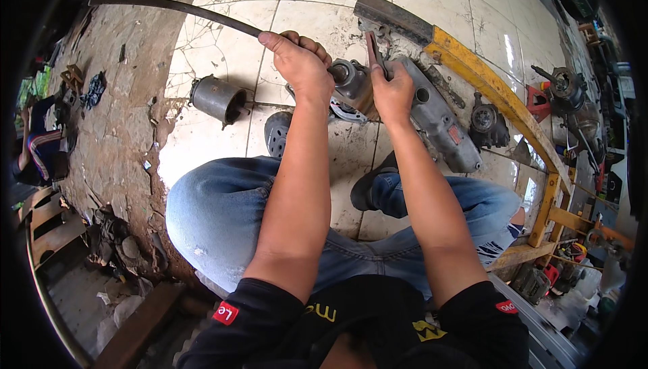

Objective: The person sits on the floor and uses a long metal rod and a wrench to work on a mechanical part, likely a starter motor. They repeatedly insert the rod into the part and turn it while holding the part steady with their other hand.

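Note:
My left hand (302, 65) is closed around a long dark metal bar (172, 6), which reaches out to the far left. The bar's near end is hidden in my fist. Beside that fist sits a grey metal part with a round, nut-like top (349, 75); whether the bar touches it I cannot tell. My right hand (393, 92) is wrapped round a narrow, reddish-brown metal tool (372, 48), its tip pointing away from me. Just right of this hand, a long cast-metal cover (442, 123) lies on the tiles. Both hands are above the floor between my knees.
A hollow dark cylinder (217, 99) lies at the left. To the right are a round dark machine part (487, 121) and a yellow metal frame (496, 86) joined to a dark steel beam (395, 17). Tools and parts crowd the right edge. Another person (44, 143) is at far left.

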`<state>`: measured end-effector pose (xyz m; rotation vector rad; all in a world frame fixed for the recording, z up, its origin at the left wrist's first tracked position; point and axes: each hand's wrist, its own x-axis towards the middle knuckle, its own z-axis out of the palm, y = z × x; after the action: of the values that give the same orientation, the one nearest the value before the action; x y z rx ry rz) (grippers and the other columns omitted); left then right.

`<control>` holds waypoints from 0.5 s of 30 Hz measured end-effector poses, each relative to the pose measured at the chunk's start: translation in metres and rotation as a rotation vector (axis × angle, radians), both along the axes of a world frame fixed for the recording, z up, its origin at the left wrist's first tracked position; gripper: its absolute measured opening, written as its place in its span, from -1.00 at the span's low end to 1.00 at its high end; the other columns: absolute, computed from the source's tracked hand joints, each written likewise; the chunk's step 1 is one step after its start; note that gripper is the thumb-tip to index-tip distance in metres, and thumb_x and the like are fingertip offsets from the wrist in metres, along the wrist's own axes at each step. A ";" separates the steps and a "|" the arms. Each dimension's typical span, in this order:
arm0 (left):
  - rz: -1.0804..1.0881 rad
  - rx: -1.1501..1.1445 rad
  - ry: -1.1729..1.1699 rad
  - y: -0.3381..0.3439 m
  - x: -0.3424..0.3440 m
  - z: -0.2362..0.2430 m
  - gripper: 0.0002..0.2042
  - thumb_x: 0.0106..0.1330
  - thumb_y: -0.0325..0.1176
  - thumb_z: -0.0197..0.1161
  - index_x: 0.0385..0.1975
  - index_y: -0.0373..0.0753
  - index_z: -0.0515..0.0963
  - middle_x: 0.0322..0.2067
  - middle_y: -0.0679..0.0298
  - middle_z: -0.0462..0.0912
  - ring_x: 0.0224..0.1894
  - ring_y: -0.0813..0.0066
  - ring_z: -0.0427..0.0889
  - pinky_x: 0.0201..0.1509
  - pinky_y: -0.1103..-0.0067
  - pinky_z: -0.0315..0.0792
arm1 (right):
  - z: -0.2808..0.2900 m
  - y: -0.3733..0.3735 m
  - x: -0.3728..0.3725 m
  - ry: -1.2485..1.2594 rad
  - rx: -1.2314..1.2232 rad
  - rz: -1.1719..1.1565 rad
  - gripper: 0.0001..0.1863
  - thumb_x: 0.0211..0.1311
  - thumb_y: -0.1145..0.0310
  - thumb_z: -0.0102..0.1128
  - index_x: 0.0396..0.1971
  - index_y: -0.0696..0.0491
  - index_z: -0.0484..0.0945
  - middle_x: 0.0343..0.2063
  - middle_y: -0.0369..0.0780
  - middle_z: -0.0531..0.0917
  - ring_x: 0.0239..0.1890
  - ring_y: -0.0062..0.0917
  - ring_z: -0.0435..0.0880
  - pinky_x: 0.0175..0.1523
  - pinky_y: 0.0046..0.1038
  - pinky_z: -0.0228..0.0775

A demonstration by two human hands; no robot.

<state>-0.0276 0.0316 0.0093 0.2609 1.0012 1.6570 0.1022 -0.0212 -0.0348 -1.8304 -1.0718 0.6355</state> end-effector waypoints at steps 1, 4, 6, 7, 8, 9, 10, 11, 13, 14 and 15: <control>0.008 -0.002 0.022 0.000 -0.001 -0.001 -0.34 0.28 0.45 -0.34 -0.49 -0.16 0.19 -0.74 0.39 0.13 -0.77 0.57 0.09 -0.71 0.61 0.04 | -0.002 0.000 -0.004 -0.039 0.030 0.043 -0.77 0.17 0.31 0.23 -0.38 0.21 0.58 -0.54 0.01 0.63 -0.43 -0.18 0.65 -0.27 -0.29 0.42; 0.005 -0.008 0.040 -0.002 0.000 0.000 -0.34 0.28 0.45 -0.33 -0.48 -0.16 0.19 -0.74 0.39 0.14 -0.76 0.57 0.09 -0.71 0.61 0.04 | -0.012 -0.001 -0.005 -0.181 0.046 0.087 -0.74 0.17 0.26 0.23 -0.38 0.21 0.57 -0.55 -0.03 0.64 -0.49 -0.26 0.65 -0.33 -0.31 0.41; -0.007 -0.009 0.018 -0.002 -0.005 -0.001 -0.34 0.28 0.44 -0.34 -0.48 -0.16 0.19 -0.73 0.38 0.14 -0.76 0.57 0.09 -0.71 0.61 0.04 | -0.011 0.002 0.002 -0.170 0.003 -0.003 -0.76 0.15 0.30 0.22 -0.40 0.21 0.55 -0.51 0.00 0.64 -0.42 -0.15 0.65 -0.27 -0.26 0.43; -0.006 -0.005 0.017 0.000 -0.005 0.000 -0.34 0.28 0.44 -0.34 -0.48 -0.16 0.19 -0.74 0.39 0.13 -0.76 0.57 0.09 -0.71 0.61 0.05 | -0.011 0.003 0.004 -0.164 -0.019 -0.047 -0.78 0.14 0.32 0.22 -0.41 0.21 0.54 -0.49 0.02 0.64 -0.38 -0.09 0.66 -0.24 -0.24 0.43; -0.006 -0.008 0.012 -0.001 -0.002 -0.001 -0.34 0.29 0.44 -0.34 -0.48 -0.16 0.19 -0.74 0.39 0.13 -0.76 0.57 0.08 -0.71 0.61 0.05 | -0.002 -0.002 0.003 -0.108 -0.006 -0.034 -0.78 0.13 0.32 0.22 -0.39 0.20 0.54 -0.50 0.03 0.63 -0.36 -0.06 0.64 -0.23 -0.22 0.43; -0.005 -0.011 0.007 -0.002 -0.001 -0.001 -0.35 0.29 0.44 -0.34 -0.48 -0.15 0.18 -0.74 0.39 0.12 -0.76 0.57 0.08 -0.71 0.61 0.05 | -0.003 -0.004 0.000 -0.126 0.003 0.012 -0.78 0.13 0.32 0.22 -0.39 0.19 0.54 -0.51 0.03 0.63 -0.38 -0.06 0.64 -0.24 -0.22 0.43; 0.005 -0.012 0.017 -0.002 -0.001 -0.001 -0.35 0.29 0.44 -0.35 -0.49 -0.15 0.18 -0.74 0.39 0.12 -0.75 0.57 0.08 -0.70 0.61 0.05 | -0.006 -0.006 -0.004 -0.144 0.011 0.059 -0.79 0.13 0.33 0.21 -0.40 0.19 0.54 -0.52 0.02 0.62 -0.39 -0.06 0.63 -0.26 -0.21 0.43; 0.011 -0.008 0.027 0.001 -0.002 0.000 -0.35 0.29 0.44 -0.35 -0.49 -0.15 0.18 -0.75 0.39 0.12 -0.75 0.57 0.09 -0.70 0.61 0.06 | -0.008 -0.007 -0.005 -0.163 0.025 0.102 -0.80 0.13 0.33 0.21 -0.41 0.19 0.53 -0.54 0.02 0.62 -0.41 -0.06 0.63 -0.27 -0.21 0.43; 0.003 -0.002 0.024 0.001 -0.001 0.002 -0.35 0.29 0.44 -0.35 -0.49 -0.15 0.18 -0.75 0.40 0.11 -0.75 0.57 0.09 -0.70 0.61 0.06 | -0.016 -0.008 0.005 -0.234 0.037 0.052 -0.81 0.13 0.33 0.22 -0.41 0.17 0.53 -0.53 0.02 0.62 -0.40 -0.05 0.63 -0.26 -0.20 0.43; -0.004 -0.004 0.019 -0.001 -0.002 0.003 -0.35 0.29 0.44 -0.35 -0.50 -0.15 0.17 -0.75 0.40 0.11 -0.75 0.57 0.09 -0.70 0.62 0.06 | -0.012 -0.010 0.005 -0.214 0.003 0.017 -0.81 0.13 0.33 0.22 -0.40 0.17 0.53 -0.51 0.02 0.63 -0.37 -0.04 0.63 -0.25 -0.20 0.43; -0.012 -0.006 0.015 -0.003 -0.003 0.004 -0.35 0.29 0.44 -0.35 -0.50 -0.15 0.17 -0.75 0.40 0.11 -0.75 0.58 0.09 -0.70 0.62 0.06 | -0.008 -0.011 0.004 -0.194 -0.032 -0.017 -0.80 0.13 0.33 0.21 -0.39 0.17 0.53 -0.49 0.03 0.63 -0.35 -0.02 0.63 -0.23 -0.21 0.43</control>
<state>-0.0306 0.0289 0.0134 0.2747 1.0136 1.6435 0.1066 -0.0321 -0.0424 -1.9577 -1.1767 0.4737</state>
